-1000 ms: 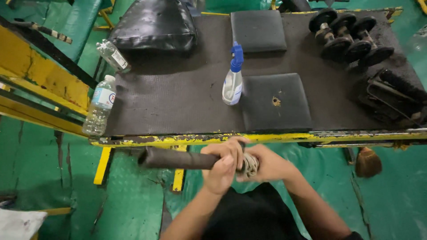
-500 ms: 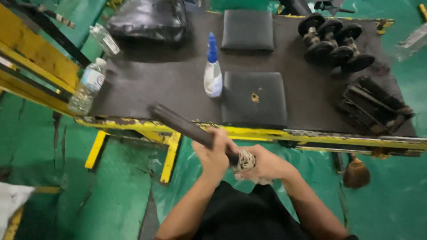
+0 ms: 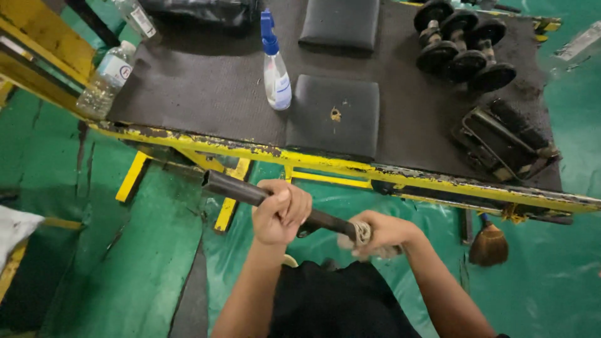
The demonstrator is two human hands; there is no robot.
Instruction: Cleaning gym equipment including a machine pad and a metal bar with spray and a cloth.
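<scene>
Dark steel tube (image 3: 241, 191), round and hollow at its open left end, runs from lower right to upper left across the near edge of the scene, below the yellow frame rail (image 3: 350, 169) of the tabletop (image 3: 206, 94). My left hand (image 3: 282, 211) wraps the tube at mid-length, fingers (image 3: 293, 203) curled tight around it, thumb over the top. My right hand (image 3: 379, 235) closes on the right end, where a pale, crumpled rag (image 3: 362, 233) is bunched around the tube; the fingers press the rag against the metal.

Step in hand, as I judge it: wiping the tube, with the left hand steadying and the right hand working the rag at one end. Most of the tube's length to the left of my left hand is not under the rag.

Next move calls for: a firm left grip to stop rotation, and the rag drawn along the tube without letting it slip off the end. The open end points toward the frame leg (image 3: 230, 194); keep it apart from the rail.

On the tabletop, far from my hands: a spray bottle (image 3: 275, 72) with blue trigger, two black pads (image 3: 335, 112), dumbbells (image 3: 463, 47), two water bottles (image 3: 103, 81) at the left edge. A small broom (image 3: 489, 244) lies on the green floor at right.
</scene>
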